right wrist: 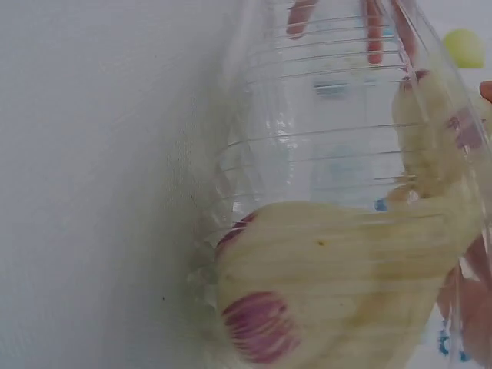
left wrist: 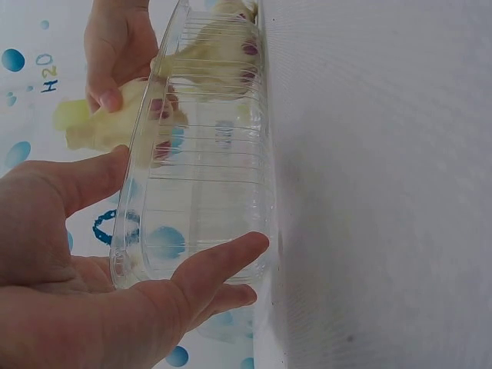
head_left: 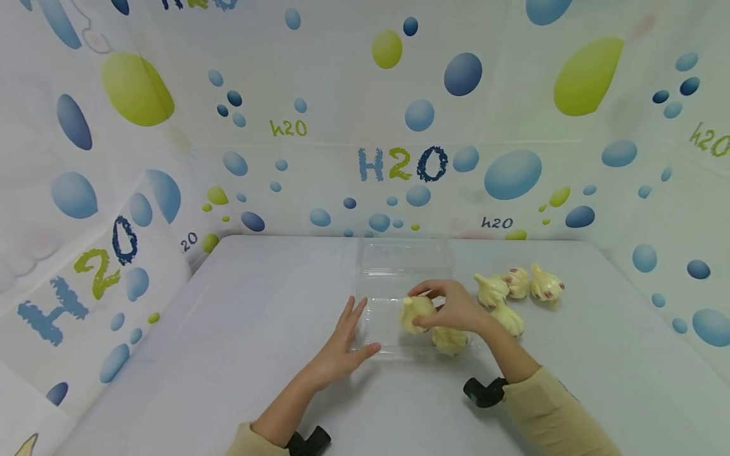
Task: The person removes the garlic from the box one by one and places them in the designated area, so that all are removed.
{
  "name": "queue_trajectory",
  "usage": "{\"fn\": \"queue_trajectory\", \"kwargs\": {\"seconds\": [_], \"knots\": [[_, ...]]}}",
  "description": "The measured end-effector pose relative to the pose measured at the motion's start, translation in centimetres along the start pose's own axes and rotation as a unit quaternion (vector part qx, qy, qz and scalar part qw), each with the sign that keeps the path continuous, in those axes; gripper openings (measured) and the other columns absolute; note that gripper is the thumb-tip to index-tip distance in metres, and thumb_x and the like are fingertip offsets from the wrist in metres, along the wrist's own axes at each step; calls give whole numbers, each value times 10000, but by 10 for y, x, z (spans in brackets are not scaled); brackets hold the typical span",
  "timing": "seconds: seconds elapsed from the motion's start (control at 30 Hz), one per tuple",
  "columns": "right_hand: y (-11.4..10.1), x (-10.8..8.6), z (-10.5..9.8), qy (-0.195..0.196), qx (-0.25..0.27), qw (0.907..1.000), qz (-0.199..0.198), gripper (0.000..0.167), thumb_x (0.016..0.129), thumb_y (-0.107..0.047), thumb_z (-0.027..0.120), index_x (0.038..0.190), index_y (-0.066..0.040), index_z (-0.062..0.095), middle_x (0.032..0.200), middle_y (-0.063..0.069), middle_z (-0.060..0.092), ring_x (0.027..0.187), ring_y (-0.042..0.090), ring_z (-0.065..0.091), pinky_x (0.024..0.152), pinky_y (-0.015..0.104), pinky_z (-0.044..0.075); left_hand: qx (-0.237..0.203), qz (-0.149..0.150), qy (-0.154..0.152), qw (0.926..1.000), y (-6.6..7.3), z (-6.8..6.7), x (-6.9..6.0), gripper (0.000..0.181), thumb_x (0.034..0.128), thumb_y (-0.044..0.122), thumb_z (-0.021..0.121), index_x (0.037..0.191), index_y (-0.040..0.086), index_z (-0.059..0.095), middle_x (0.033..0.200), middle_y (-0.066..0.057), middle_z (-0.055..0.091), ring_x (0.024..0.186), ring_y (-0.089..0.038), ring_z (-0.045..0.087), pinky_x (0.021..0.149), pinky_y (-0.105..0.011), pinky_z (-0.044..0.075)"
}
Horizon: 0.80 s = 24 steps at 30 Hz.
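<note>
A clear plastic clamshell box (head_left: 379, 329) lies on the table with its lid (head_left: 405, 256) folded back. My right hand (head_left: 456, 307) pinches a garlic bulb (head_left: 415, 315) over the box; the left wrist view shows that bulb (left wrist: 115, 123) partly below the rim. Another garlic bulb (head_left: 449, 340) sits inside at the near right corner, seen through the ribbed wall as a bulb (right wrist: 330, 284) with purple patches. At the box's left side is my left hand (head_left: 339, 354), fingers spread and fairly straight, its thumb at the near rim. Nothing is gripped in it.
To the right of the box lies a group of several garlic bulbs (head_left: 518, 283), one of them (head_left: 507, 318) close behind my right wrist. A white table (head_left: 274, 285) carries everything. Behind it hangs a white sheet (head_left: 342, 76) with blue and green spots.
</note>
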State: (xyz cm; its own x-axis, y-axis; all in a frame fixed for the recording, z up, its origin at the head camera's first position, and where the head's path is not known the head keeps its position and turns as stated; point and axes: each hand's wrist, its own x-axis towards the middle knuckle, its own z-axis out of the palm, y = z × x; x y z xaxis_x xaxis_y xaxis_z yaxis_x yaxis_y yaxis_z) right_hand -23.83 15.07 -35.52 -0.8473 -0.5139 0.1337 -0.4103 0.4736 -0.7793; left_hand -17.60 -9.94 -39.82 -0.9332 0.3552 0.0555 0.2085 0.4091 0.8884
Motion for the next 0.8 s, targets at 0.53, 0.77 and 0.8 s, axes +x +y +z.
{"fn": "queue_trajectory", "kwargs": {"seconds": [0.53, 0.77, 0.8], "knots": [[5, -19, -16, 874, 270, 9957, 122, 392, 705, -224, 793, 1056, -121, 654, 1094, 45, 611, 937, 258, 544, 649, 325, 513, 89, 266, 63, 9996, -4, 1, 0, 814, 861, 305, 633, 1481, 219, 113, 1519, -140, -67, 1345, -424, 103, 1014, -582, 225], [9, -29, -28, 1160, 210, 9929, 127, 378, 731, -210, 773, 1067, -92, 645, 1084, 68, 610, 927, 257, 543, 626, 322, 503, 78, 127, 51, 9999, -3, 1, 2, 798, 864, 249, 638, 1478, 217, 129, 1522, -120, -72, 1359, -391, 81, 1028, -570, 206], [10, -30, -30, 1184, 226, 9926, 133, 378, 732, -202, 772, 1068, -88, 643, 1089, 71, 606, 923, 258, 541, 627, 321, 508, 81, 121, 44, 9999, -3, 1, 2, 800, 864, 244, 638, 1478, 213, 127, 1522, -120, -74, 1360, -388, 78, 1029, -569, 205]]}}
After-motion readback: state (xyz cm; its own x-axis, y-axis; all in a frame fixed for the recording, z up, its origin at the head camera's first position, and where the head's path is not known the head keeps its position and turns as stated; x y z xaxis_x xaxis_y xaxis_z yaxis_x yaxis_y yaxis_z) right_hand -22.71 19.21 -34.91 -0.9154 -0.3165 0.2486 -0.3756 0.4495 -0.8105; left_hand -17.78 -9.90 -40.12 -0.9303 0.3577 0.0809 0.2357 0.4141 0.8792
